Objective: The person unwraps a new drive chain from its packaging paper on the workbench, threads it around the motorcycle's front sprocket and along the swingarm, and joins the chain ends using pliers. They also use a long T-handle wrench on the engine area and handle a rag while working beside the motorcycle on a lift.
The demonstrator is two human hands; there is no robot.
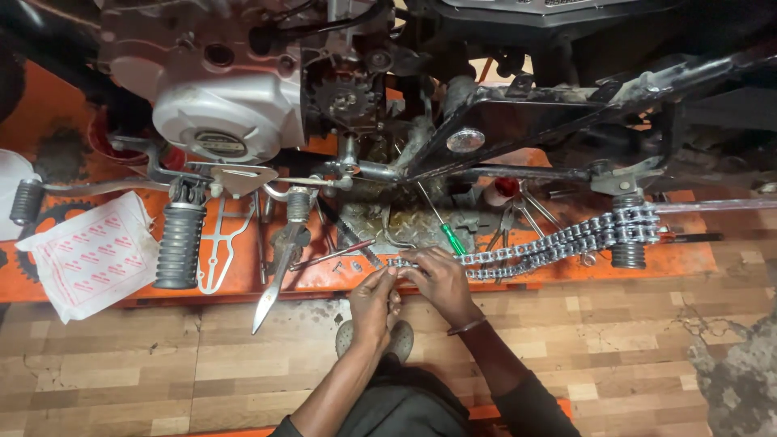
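Observation:
A silver drive chain (550,244) lies doubled across the orange lift platform (324,279), draped over the right footpeg (629,235). My left hand (374,301) and my right hand (441,282) meet at the chain's loose left ends, fingers pinched on the links near the platform's front edge. Above them sits the motorcycle engine with its silver side cover (227,113) and the bare front sprocket (344,99).
A green-handled screwdriver (443,228), pliers (510,222) and small parts lie behind my hands. The left footpeg (180,243), side stand (279,275), a white printed bag (85,255) and a sprocket (40,231) are at left. Wooden floor lies below.

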